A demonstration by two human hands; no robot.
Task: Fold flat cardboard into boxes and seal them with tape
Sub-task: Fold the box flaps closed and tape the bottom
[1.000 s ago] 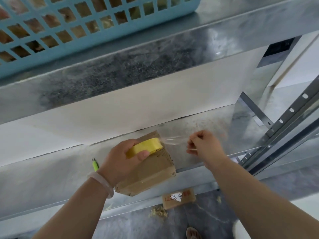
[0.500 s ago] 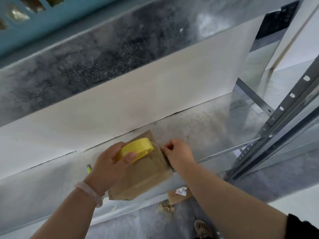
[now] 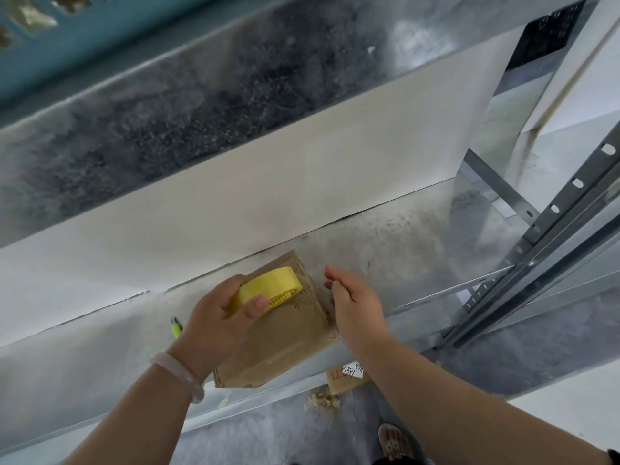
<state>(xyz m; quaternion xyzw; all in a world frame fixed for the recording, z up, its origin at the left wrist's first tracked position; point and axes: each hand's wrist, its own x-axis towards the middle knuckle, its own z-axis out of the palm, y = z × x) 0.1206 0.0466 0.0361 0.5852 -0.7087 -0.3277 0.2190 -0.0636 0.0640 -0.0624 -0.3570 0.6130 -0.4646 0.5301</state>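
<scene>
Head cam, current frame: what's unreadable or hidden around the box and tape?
Cardboard box: head view, whether its seam is sealed is too faint to tell.
Its right face: hidden behind the right hand; contact unclear.
Green tool: mostly hidden by the left hand, which grips the tape roll.
Blue basket: cut off by the top edge, blurred.

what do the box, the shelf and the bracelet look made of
Box: brown corrugated cardboard, matte; fluting shows along its far edge. Shelf: likely galvanized steel, grey mottled sheen. Bracelet: pale, glossy, translucent, perhaps jade or glass.
</scene>
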